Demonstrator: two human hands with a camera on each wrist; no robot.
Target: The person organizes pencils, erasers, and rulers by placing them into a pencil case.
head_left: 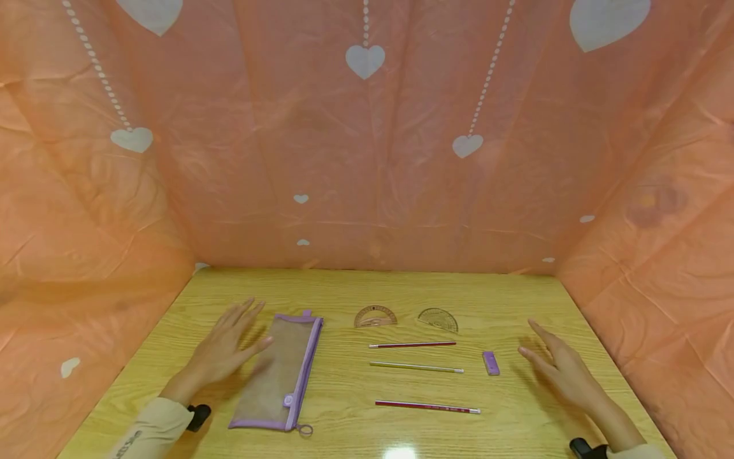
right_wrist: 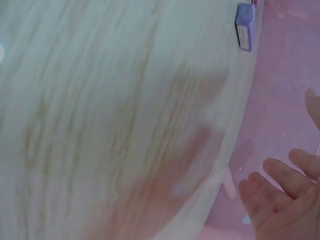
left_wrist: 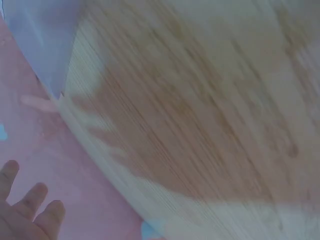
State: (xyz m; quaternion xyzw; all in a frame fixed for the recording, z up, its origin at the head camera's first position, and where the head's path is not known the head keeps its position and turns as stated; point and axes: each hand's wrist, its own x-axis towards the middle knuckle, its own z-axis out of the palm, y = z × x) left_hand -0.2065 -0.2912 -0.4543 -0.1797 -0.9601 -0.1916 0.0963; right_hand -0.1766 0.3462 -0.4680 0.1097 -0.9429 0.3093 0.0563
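My left hand (head_left: 225, 344), fingers spread, hovers by the left edge of a mesh pencil case (head_left: 269, 370) with purple trim, a zipper and a ring pull. Its shadow falls on the wood in the left wrist view. On the right side, my right hand (head_left: 564, 370) is held above the table with straight fingers, holding nothing. Nearest to it lies a purple eraser (head_left: 490, 363). Between the hands lie a dark red pencil (head_left: 413, 345), a yellowish pencil (head_left: 416, 367) and another red pencil (head_left: 427, 407). Behind them are two clear protractors, a left protractor (head_left: 375, 317) and a right protractor (head_left: 438, 319).
The wood-grain table (head_left: 344, 440) is bounded at the back and both sides by a pink-orange cloth (head_left: 378, 178) printed with white hearts. A bright light reflection shows at the table's front.
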